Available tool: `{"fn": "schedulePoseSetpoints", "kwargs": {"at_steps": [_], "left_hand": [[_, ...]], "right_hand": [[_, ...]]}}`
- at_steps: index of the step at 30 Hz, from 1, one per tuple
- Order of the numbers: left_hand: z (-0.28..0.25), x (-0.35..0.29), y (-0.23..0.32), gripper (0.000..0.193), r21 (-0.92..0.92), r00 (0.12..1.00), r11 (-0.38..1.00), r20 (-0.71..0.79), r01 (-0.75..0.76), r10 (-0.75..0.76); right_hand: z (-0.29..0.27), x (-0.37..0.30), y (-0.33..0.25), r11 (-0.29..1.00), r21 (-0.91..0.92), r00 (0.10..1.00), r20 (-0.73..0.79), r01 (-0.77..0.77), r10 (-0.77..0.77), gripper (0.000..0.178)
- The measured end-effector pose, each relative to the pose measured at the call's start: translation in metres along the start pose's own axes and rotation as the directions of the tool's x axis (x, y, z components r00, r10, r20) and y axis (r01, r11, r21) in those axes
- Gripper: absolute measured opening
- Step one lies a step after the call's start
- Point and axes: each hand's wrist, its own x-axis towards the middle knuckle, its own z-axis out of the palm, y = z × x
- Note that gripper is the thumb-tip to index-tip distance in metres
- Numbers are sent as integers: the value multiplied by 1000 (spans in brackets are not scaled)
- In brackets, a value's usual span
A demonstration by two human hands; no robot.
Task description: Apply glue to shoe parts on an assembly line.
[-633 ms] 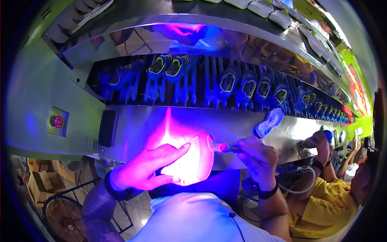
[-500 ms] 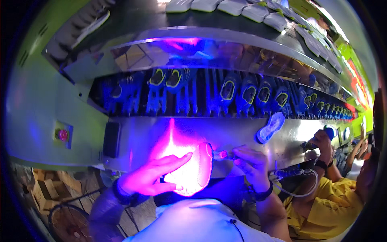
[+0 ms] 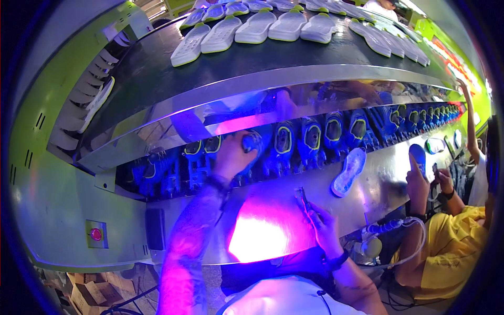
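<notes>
My left hand reaches forward to the lower conveyor, its fingers closed around a blue shoe upper between other uppers there. Part of that shoe is hidden by the hand. Above the steel ledge, my right hand grips a slim brush, its tip pointing up and away from me. Bright pink-violet light falls on the ledge between my arms. A pale blue shoe sole lies on the ledge to the right of the brush.
Blue shoe uppers line the lower conveyor. White soles lie in rows on the dark upper belt. At the right, a person in a yellow shirt holds a blue sole. A hose loops nearby.
My left hand has moved from the lit spot forward to the conveyor with the shoe. The brush has come away from the shoe's edge in my right hand. The view has shifted.
</notes>
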Motion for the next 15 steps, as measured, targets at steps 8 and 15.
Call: {"fn": "schedulePoseSetpoints", "kwargs": {"at_steps": [8,15], "left_hand": [[15,35,-31,54,103,1000,994,-9,-21,22],[-5,32,-101,59,289,987,950,-72,-120,146]], "right_hand": [[14,-8,-37,996,-78,997,-68,-47,41,39],[12,-1,-39,963,-264,996,-59,49,-67,38]]}}
